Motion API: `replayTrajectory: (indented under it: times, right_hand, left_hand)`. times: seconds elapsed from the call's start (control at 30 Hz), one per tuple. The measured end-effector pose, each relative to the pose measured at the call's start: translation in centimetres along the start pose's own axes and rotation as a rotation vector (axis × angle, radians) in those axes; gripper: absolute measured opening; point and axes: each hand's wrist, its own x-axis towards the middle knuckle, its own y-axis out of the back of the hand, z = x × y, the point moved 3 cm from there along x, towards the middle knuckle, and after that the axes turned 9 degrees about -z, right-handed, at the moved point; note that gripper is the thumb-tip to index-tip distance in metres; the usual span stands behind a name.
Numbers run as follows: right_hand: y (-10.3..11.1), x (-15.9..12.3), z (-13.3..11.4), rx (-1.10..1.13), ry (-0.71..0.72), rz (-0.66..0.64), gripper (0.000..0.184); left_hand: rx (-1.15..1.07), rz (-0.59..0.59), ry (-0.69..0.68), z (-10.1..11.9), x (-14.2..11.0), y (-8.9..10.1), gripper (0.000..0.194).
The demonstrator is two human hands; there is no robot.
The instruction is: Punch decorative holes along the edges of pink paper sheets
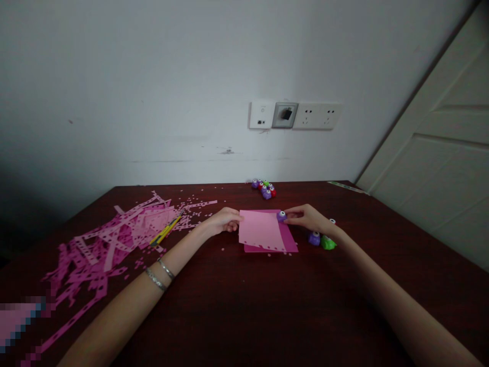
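Note:
At the left edge of a light pink sheet of paper (260, 229), my left hand (225, 220) pinches it between thumb and fingers. Small notches line the sheet's lower edge. Beneath lies a darker pink sheet (289, 242), showing at the right and bottom. My right hand (305, 218) has its fingers closed around a small purple craft punch (281, 216) with a white round top, at the light sheet's upper right edge. Near that wrist sit another purple punch (314, 238) and a green one (328, 242); a further one is mostly hidden behind the wrist.
Punched pink paper strips (110, 244) and confetti cover the table's left side, with a yellow cutter-like tool (166, 231) on them. Several coloured punches (266, 192) cluster near the wall. A ruler-like strip (348, 187) lies at the back right. Sockets (317, 116) are on the wall.

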Motion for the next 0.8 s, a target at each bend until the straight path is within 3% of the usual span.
replayTrajectory:
  times: [0.8]
  right_hand:
    - [0.02, 0.1, 0.27, -0.05, -0.022, 0.008, 0.045]
  left_hand:
    - [0.035, -0.007, 0.0, 0.24, -0.25, -0.32, 0.014]
